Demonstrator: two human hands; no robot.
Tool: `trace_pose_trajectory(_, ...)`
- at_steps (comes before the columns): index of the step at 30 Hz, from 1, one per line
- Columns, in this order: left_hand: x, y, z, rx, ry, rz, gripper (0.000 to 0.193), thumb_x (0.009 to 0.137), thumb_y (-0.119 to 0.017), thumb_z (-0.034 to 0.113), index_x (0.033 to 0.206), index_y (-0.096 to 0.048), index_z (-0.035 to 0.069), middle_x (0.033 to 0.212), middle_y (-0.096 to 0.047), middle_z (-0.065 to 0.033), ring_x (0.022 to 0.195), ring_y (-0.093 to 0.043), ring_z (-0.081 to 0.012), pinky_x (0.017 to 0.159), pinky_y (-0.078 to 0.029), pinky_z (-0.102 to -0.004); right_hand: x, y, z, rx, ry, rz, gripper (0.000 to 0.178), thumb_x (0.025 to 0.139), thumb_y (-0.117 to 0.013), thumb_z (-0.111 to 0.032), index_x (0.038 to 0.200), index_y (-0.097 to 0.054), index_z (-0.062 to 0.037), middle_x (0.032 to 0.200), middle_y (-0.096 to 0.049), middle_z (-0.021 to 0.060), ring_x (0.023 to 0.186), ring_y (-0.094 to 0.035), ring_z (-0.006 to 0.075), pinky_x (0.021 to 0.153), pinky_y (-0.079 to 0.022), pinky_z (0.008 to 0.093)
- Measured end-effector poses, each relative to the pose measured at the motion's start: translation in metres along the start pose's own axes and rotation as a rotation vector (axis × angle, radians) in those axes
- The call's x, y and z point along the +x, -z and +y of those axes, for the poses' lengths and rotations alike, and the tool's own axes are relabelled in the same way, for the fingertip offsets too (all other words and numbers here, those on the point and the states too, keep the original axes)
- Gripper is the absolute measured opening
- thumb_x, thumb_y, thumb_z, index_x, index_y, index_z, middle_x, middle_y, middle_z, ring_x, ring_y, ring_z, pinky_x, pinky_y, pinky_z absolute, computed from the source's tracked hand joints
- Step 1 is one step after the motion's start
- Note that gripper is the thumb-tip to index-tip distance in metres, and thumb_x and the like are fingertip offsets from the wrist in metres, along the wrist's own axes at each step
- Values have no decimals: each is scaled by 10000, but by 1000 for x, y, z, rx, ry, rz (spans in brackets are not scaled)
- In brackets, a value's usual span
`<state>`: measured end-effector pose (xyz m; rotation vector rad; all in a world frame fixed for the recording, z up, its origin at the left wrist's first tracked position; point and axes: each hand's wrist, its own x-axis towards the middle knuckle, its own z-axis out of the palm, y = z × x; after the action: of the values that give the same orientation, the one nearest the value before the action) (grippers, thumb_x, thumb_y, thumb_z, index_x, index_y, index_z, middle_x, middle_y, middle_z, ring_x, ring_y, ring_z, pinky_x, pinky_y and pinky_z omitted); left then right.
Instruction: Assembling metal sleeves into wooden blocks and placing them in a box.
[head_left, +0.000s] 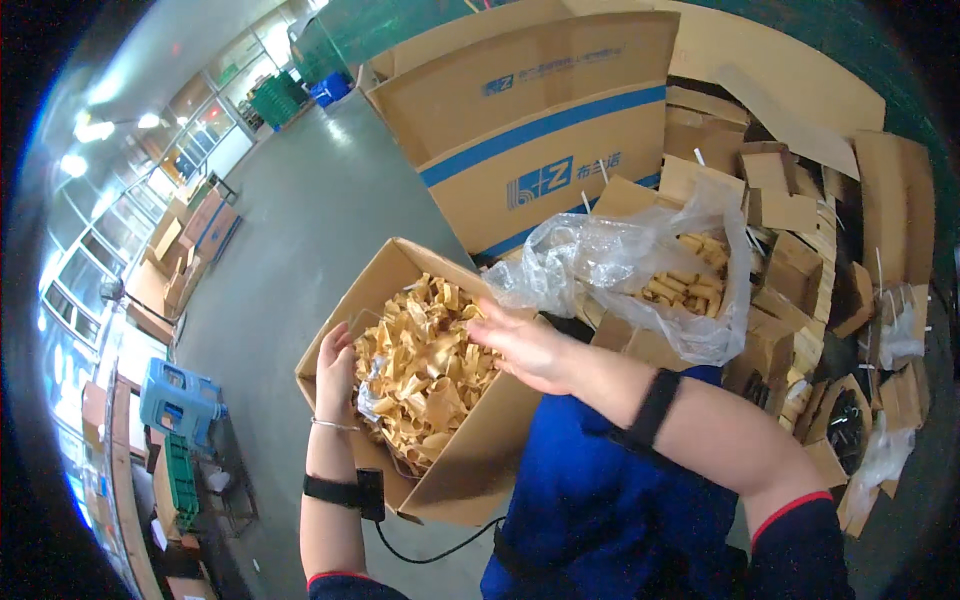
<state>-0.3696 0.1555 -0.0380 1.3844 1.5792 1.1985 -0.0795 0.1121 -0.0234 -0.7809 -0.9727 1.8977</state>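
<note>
— Grey floor [290,220], green crates [275,100] far back. Box [490,430]?
— Before the wearer, heaped with tan pieces [430,370]. Right hand [520,345] over them, fingers outstretched; left hand [335,375] at box's left side, can't tell if gripping.
— Bag [620,265]?
— Right of box, clear, tubes [690,285] inside.

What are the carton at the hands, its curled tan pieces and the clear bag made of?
Carton: apparently matte cardboard; flat, folded walls.
Curled tan pieces: perhaps stiff paper or thin leather, fairly smooth; bent shapes leave it open.
Clear bag: probably glossy plastic film; wrinkled, bright highlights.
</note>
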Motion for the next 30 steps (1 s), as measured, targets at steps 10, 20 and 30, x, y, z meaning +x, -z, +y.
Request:
trace_pose_trajectory(10, -4, -211, 70, -11, -309, -785, 271, 747, -460, -18, 1012, -514, -11, 957, -547, -62, 920, -507, -141, 814, -405, -260, -161, 74, -22, -1650, 122, 32, 343, 809, -499, -325, 1045, -521, -77, 1103, -500, 82, 1083, -426, 243, 938, -264, 452)
trace_pose_trajectory(20, 21, -504, -58, 1004, -687, -1010, 323, 766, -499, 177, 1071, -508, 68, 1071, -542, -115, 949, -535, -264, 825, -429, -332, -233, 110, -3, -1587, 226, 573, 267, 719, -606, -325, 883, -597, -114, 1004, -570, 15, 997, -495, 209, 884, -366, 389)
trace_pose_trajectory(30, 29, -473, -70, 1098, -720, -891, 284, 817, -447, 239, 992, -545, 37, 1024, -547, -183, 951, -529, -318, 814, -426, -383, -223, 109, 0, -1526, 349, 561, 253, 719, -612, -303, 866, -594, -97, 965, -573, 29, 981, -495, 203, 870, -373, 364)
